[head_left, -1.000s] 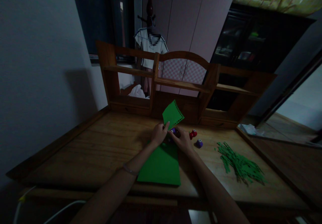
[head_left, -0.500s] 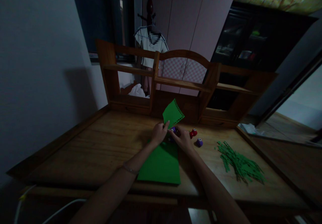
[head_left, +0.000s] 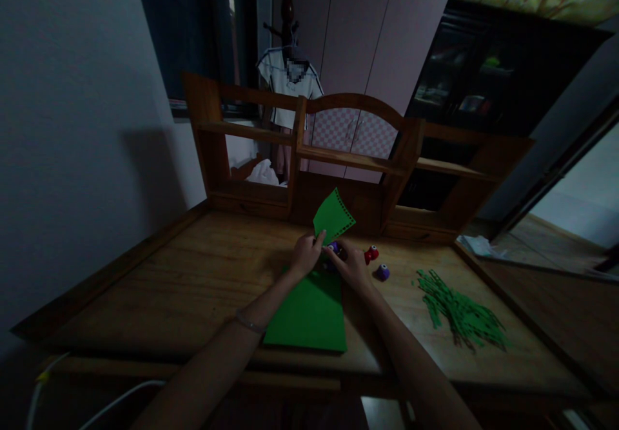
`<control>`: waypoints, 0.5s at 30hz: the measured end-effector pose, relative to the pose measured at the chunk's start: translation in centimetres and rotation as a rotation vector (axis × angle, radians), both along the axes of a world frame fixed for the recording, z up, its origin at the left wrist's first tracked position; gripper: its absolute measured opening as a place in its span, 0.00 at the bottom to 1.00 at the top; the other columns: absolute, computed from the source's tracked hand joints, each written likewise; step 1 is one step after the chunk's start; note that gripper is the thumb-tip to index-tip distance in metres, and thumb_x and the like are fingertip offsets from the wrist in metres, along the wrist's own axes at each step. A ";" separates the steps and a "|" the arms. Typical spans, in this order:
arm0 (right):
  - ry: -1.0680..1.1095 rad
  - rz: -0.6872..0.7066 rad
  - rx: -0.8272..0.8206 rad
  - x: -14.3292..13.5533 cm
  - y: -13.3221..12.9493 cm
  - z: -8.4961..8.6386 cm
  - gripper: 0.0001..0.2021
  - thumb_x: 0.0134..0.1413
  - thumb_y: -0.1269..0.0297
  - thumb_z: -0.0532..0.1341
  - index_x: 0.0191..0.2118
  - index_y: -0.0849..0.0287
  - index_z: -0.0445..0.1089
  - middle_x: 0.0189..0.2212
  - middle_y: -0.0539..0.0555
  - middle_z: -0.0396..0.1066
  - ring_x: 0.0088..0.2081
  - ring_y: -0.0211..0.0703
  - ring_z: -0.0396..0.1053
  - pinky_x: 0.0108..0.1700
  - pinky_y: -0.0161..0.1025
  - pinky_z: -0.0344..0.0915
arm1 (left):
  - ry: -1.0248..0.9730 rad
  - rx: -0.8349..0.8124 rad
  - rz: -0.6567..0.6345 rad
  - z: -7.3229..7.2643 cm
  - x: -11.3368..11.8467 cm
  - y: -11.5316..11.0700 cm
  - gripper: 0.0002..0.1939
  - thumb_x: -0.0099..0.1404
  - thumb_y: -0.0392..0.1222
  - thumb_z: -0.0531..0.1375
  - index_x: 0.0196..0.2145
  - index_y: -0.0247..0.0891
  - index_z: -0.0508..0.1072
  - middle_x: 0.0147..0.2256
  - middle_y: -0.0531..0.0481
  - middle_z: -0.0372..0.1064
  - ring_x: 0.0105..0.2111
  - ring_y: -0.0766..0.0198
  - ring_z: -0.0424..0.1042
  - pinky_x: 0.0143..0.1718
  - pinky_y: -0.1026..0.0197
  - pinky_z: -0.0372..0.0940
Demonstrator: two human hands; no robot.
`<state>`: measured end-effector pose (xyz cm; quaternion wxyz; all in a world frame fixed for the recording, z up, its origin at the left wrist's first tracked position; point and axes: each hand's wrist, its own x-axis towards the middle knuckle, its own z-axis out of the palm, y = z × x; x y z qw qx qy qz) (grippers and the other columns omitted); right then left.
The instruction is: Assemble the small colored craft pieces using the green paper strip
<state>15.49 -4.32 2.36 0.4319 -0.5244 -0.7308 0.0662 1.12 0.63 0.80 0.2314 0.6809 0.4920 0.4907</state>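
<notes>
Pinched in my left hand (head_left: 307,253) is a green sheet of paper (head_left: 331,215), raised above the table, with a row of small punched holes along its right and lower-right edge. My right hand (head_left: 351,263) is closed around a small purple craft punch (head_left: 333,247) at the paper's lower edge. Fingers hide most of that punch, so I cannot tell whether the paper is inside it. Below both hands lies a stack of green paper (head_left: 309,317). To the right of my right hand are a red craft punch (head_left: 371,254) and another purple punch (head_left: 383,272).
A pile of green paper strips (head_left: 461,314) lies on the right of the wooden table (head_left: 193,275). Wooden shelving (head_left: 348,153) rises along the table's back edge. A white cable (head_left: 120,399) hangs near the front left.
</notes>
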 end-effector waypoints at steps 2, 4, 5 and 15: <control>-0.009 0.003 0.013 0.1 0.1 -0.1 0.17 0.54 0.49 0.56 0.38 0.58 0.69 0.30 0.54 0.70 0.31 0.43 0.66 0.34 0.37 0.58 | -0.002 -0.006 0.000 0.1 0.0 -0.1 0.29 0.64 0.59 0.45 0.19 0.35 0.68 0.20 0.47 0.67 0.24 0.64 0.66 0.25 0.64 0.52; -0.017 0.002 0.020 0.1 0.2 -0.1 0.16 0.54 0.49 0.55 0.37 0.58 0.69 0.29 0.53 0.70 0.30 0.42 0.66 0.34 0.36 0.58 | 0.000 0.001 0.003 0.2 0.0 -0.1 0.29 0.64 0.59 0.45 0.19 0.34 0.68 0.20 0.47 0.67 0.24 0.64 0.66 0.24 0.64 0.51; -0.020 0.001 0.022 0.1 0.2 -0.1 0.16 0.55 0.50 0.55 0.36 0.58 0.69 0.29 0.53 0.70 0.30 0.42 0.66 0.34 0.36 0.58 | 0.003 0.006 0.002 0.2 0.0 -0.1 0.29 0.64 0.59 0.45 0.19 0.34 0.68 0.21 0.47 0.68 0.24 0.64 0.66 0.24 0.64 0.51; -0.038 -0.012 0.040 0.1 0.0 -0.1 0.17 0.55 0.49 0.55 0.36 0.59 0.68 0.29 0.53 0.70 0.29 0.41 0.66 0.32 0.35 0.57 | -0.013 0.066 -0.057 0.3 -0.1 -0.2 0.27 0.67 0.55 0.44 0.28 0.34 0.73 0.28 0.45 0.72 0.30 0.62 0.70 0.30 0.64 0.57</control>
